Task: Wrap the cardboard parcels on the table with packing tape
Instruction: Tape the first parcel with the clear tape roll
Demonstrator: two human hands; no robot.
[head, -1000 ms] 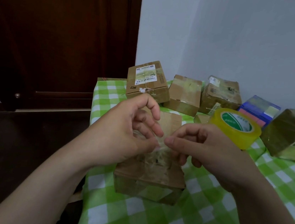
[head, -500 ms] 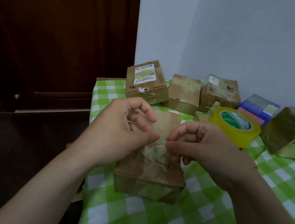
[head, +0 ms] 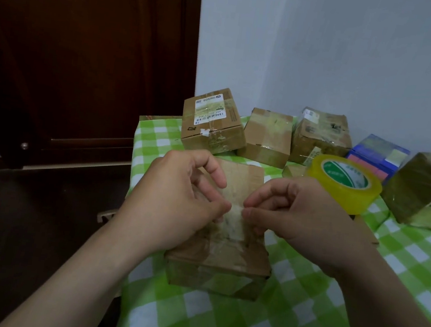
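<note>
Mid-wrap on the front parcel, back row apparently done!
Left hand and right hand, each grip pinching the tape strip over the parcel by the worktop left edge; taped parcels along the far edge, tape roll waiting.

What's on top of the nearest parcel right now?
Crumpled clear tape, pinched by the left hand and right hand. The hands hide part of the parcel top.

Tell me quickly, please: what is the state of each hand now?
The left hand is closed, pinching the tape strip above the parcel.
The right hand is closed, pinching the same tape strip.
</note>
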